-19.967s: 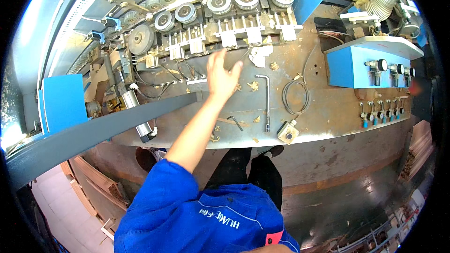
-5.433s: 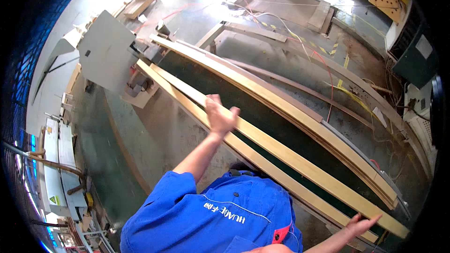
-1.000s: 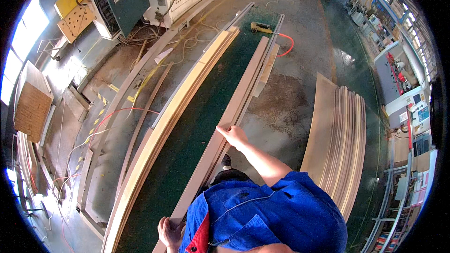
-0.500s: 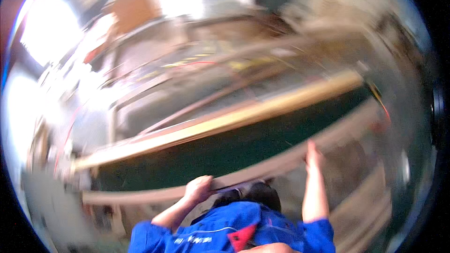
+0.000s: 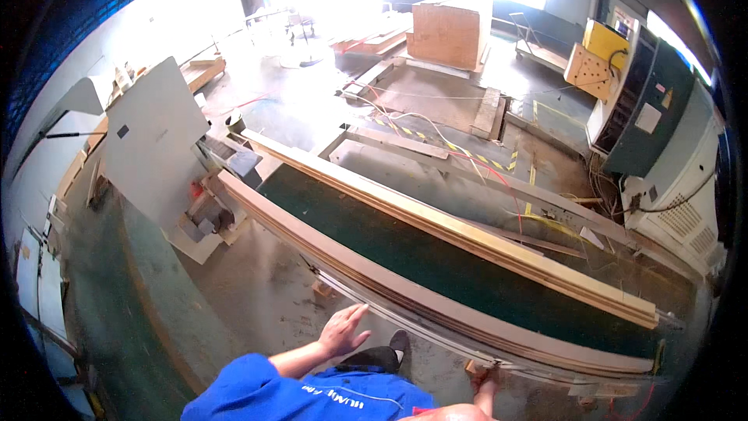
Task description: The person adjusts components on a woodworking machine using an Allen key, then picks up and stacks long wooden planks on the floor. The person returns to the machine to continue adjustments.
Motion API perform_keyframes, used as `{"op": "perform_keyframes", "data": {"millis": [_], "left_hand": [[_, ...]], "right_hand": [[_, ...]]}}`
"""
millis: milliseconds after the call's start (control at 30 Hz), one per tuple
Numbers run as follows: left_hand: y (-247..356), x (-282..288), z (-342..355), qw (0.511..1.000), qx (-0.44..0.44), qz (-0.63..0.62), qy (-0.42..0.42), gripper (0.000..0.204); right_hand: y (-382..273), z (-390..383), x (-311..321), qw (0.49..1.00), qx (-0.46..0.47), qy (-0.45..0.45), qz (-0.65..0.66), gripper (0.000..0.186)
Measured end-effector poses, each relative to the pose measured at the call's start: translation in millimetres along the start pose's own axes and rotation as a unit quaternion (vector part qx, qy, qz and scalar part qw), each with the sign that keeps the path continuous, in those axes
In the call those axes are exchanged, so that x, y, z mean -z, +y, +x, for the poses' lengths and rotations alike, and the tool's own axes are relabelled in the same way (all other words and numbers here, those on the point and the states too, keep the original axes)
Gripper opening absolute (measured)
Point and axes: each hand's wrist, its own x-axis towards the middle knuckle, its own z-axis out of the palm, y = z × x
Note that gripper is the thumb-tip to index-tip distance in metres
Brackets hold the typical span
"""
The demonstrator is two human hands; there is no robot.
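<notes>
Near board stack [image 5: 343,253]: long, slim, pinkish top; from left to lower right of frame. Metal rail [image 5: 409,325]: just below. My left hand [image 5: 341,333]: spread, nothing grasped, near rail. My right hand [image 5: 485,384]: at rail; cannot tell whether gripping. Boards probably flex; wide-set hands, even support advisable. Green bed [image 5: 389,245]: beyond. Far board stack [image 5: 444,226]: opposite edge.

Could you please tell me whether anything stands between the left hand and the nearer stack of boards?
Yes: a pale metal rail along the near side of the green surface lies between the left hand and the nearer stack of boards.
</notes>
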Motion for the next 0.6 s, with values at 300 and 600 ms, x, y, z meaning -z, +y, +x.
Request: {"op": "perform_keyframes", "data": {"millis": [300, 600], "left_hand": [[-47, 66, -180, 0.952, 0.289, 0.061, -0.08, 0.086], [-143, 133, -240, 0.965, 0.26, 0.043, -0.004, 0.085]], "right_hand": [[125, -104, -54, 0.941, -0.158, 0.005, -0.299, 0.028], [182, -132, -117, 0.91, -0.125, -0.002, -0.396, 0.017]]}}
